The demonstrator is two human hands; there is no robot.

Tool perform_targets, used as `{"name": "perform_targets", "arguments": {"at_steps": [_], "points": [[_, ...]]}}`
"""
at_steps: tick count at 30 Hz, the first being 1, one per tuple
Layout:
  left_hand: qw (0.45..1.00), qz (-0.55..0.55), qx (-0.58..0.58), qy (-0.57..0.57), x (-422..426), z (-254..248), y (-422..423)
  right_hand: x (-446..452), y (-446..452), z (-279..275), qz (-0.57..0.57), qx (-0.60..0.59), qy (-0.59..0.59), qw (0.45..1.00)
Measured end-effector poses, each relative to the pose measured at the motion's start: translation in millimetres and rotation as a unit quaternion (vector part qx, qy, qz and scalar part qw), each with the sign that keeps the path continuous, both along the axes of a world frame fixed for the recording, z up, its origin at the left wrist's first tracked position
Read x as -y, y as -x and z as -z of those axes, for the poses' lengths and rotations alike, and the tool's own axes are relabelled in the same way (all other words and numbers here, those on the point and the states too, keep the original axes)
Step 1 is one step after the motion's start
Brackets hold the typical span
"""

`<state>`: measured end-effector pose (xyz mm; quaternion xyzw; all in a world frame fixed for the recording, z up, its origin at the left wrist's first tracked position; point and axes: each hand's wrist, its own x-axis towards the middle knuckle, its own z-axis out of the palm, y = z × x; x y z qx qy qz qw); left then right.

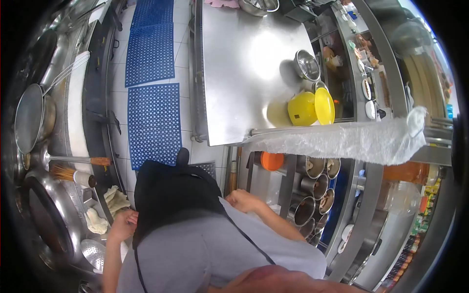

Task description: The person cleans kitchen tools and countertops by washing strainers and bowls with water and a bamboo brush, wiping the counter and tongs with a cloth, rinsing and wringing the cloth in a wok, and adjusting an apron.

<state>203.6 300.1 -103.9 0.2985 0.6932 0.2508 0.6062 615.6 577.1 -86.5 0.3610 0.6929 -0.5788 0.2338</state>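
My left hand (124, 223) hangs by my left hip, its fingers curled in next to the black apron (171, 195). No object shows in it. On the other side, my right hand (243, 200) is closed in a loose fist near the apron's right edge, with nothing seen in it. Crumpled beige cloths (116, 200) lie on the stove side close to my left hand. Past them are a bamboo brush (71, 175) and a wok (46, 219). Beyond my right hand, several metal pots (304, 210) stand in a low rack.
Ahead stands a steel table (239, 83) with a yellow container (303, 108) and a metal bowl (307, 66). A white towel (337, 144) hangs over a rail along its near right. Blue perforated mats (154, 122) cover the aisle floor. A strainer (29, 118) rests at left.
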Motion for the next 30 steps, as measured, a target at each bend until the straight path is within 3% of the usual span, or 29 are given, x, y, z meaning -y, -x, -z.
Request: {"name": "perform_targets", "arguments": {"at_steps": [2, 6, 9, 15, 18, 21, 23, 25, 27, 29, 30], "points": [[1.0, -0.003, 0.011, 0.01, -17.1, -5.1, 1.6, 0.1, 2.4, -6.6, 0.047, 0.032, 0.025, 0.998], [0.997, -0.013, 0.013, 0.076, -54.8, -23.5, 5.4, 12.8, -7.6, 13.7, 0.043, 0.034, -0.06, 0.997], [0.995, 0.077, -0.056, 0.027, -66.0, -4.9, 21.1, 10.3, -5.4, 16.4, 0.009, 0.059, -0.096, 0.994], [0.988, 0.141, -0.057, -0.015, -123.1, -4.9, 56.8, 10.7, 6.9, 12.8, 0.049, 0.057, -0.094, 0.993], [0.983, 0.172, -0.043, 0.045, -156.3, -26.8, 73.5, 2.2, 17.5, -14.5, 0.087, 0.017, -0.121, 0.989], [0.987, 0.138, 0.052, 0.056, -136.6, 19.1, 97.7, -16.8, 28.9, -20.6, 0.063, 0.045, -0.129, 0.989], [0.991, 0.113, 0.056, 0.037, -137.1, 19.9, 101.1, -49.2, 57.3, -34.6, 0.09, 0.034, -0.128, 0.987], [0.991, 0.133, -0.026, -0.005, -140.4, 10.7, 102.6, -68.1, 75.2, -19.9, 0.053, 0.02, -0.188, 0.981], [0.96, 0.191, -0.194, -0.066, -152.4, -10.8, 103.8, -89.2, 89.5, -14.0, -0.002, 0.014, -0.219, 0.976], [0.978, 0.083, -0.17, -0.084, -158.1, -22.7, 105.5, -105.9, 98.5, -19.3, -0.08, 0.019, -0.206, 0.975], [0.983, 0.028, -0.16, -0.086, -158.7, -29.0, 107.3, -114.7, 112.8, -37.5, -0.064, 0.029, -0.179, 0.981]]}}
